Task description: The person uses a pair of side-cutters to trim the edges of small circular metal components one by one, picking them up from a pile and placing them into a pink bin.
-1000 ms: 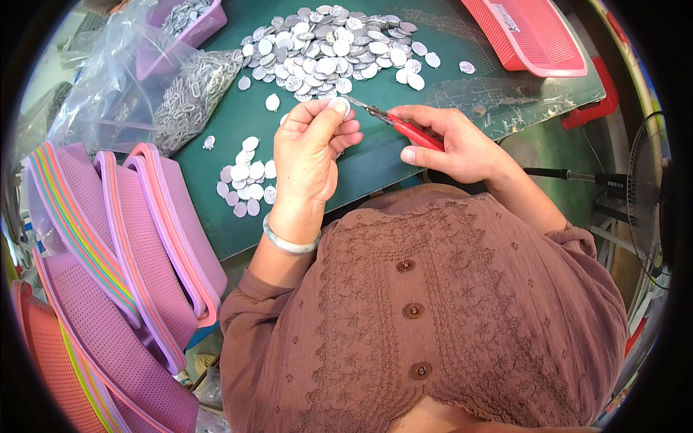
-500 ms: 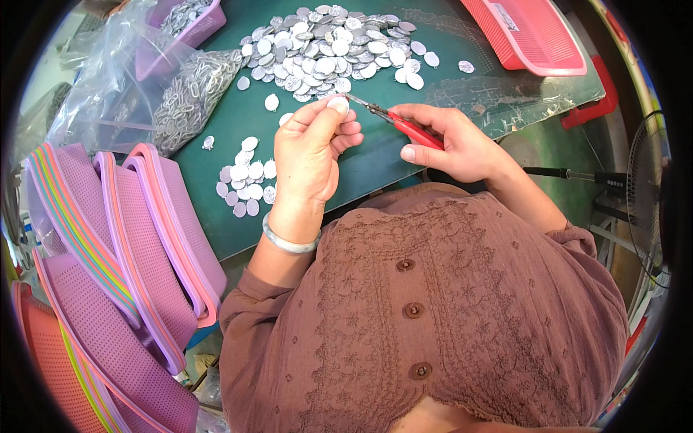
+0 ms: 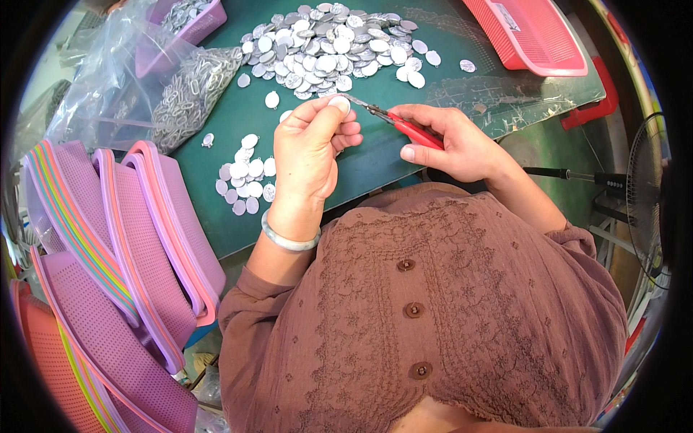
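Between thumb and fingers, my left hand [image 3: 314,137] pinches a small oval metal pendant [image 3: 339,105]. My right hand [image 3: 455,144] is wrapped round red-handled pliers [image 3: 415,132], whose narrow tips meet the pendant's upper edge. The exact contact at the tips is too small to make out. Beyond my hands lies a large heap of silvery oval pendants [image 3: 325,50]. A smaller group of pendants [image 3: 249,173] rests to the left of my left wrist, with a few single ones scattered between.
A clear plastic bag of metal links [image 3: 191,97] lies at the left, near a purple basket [image 3: 206,25]. Stacked purple and pink baskets [image 3: 155,238] stand at the green table's [image 3: 404,169] left edge. A pink basket [image 3: 538,43] sits far right; a fan [image 3: 642,187] is beyond.
Almost nothing differs. My left hand and the pendant have shifted very slightly, while the pliers stay at its edge.
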The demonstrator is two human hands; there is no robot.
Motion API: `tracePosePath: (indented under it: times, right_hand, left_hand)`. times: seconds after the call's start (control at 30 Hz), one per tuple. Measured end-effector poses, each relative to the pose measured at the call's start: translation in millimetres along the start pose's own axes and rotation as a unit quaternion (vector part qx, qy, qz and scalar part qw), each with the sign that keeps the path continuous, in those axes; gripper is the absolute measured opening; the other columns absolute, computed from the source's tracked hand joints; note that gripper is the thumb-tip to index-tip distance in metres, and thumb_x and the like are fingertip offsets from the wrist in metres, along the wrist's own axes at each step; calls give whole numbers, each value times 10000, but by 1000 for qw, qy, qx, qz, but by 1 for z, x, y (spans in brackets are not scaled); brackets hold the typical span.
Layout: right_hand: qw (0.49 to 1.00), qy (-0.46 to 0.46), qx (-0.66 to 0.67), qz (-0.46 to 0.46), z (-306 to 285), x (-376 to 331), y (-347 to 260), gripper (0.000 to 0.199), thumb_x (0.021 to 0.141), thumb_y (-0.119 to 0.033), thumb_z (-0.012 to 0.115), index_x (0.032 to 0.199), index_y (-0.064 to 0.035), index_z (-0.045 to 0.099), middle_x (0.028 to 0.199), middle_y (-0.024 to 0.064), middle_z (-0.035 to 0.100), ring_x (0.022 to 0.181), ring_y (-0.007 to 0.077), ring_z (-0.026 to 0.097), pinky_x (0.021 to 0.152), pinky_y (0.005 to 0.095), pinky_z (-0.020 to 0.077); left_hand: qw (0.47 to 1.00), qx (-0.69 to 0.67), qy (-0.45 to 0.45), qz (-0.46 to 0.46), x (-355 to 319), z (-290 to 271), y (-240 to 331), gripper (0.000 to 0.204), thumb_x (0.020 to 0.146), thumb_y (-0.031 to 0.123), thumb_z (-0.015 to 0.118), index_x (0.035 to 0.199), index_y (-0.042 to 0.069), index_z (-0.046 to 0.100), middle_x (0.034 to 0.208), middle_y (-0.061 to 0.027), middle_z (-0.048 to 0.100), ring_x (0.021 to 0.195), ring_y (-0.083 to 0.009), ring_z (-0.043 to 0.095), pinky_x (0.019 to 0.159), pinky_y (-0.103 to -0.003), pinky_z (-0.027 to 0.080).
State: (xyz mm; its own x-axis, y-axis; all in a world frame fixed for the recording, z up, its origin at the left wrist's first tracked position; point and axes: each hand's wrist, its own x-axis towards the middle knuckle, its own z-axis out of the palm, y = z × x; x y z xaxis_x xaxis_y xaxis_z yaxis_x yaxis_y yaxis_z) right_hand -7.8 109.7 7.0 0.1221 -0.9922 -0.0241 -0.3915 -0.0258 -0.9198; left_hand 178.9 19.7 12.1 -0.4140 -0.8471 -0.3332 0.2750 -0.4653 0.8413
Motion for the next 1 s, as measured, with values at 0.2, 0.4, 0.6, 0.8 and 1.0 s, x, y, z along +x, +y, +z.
tracePosePath:
  times: [0.2,0.4,0.6,0.8,1.0]
  right_hand:
    - [1000,-21,-1,19,-1,0,-3,479,806,-222,650,1187,27,501,931,114,608,838,143,552,785,285,450]
    - [989,-57,109,78,-4,-1,-6,453,819,-242,646,1165,25,527,848,36,586,766,92,502,708,257,435]
    - [980,-82,160,86,-7,0,1,446,820,-239,647,1166,20,535,826,-6,555,752,65,460,680,231,402]
    - [973,-79,194,99,-6,1,-2,478,815,-260,653,1190,6,524,826,-6,553,751,67,465,670,216,394]
    - [962,-68,218,147,-14,2,-4,529,804,-296,665,1211,1,505,798,-28,534,719,57,462,625,206,387]
  left_hand:
    - [1000,1,4,3,-1,0,-1,119,830,57,602,918,-24,601,753,-79,618,619,-137,596,574,-255,514]
    - [1000,-8,-13,17,-1,-2,-4,128,834,53,599,931,-30,605,759,-82,619,624,-138,592,582,-256,506]
    - [998,-29,-42,28,1,-6,-7,146,825,71,634,935,-25,620,776,-69,632,644,-133,605,589,-259,516]
    - [999,-33,-28,23,1,-5,-9,148,840,72,608,951,-25,615,793,-82,631,660,-140,607,615,-262,522]
    - [998,-67,-16,1,3,-8,-8,198,853,75,581,1016,-36,596,850,-107,639,726,-161,624,675,-276,538]
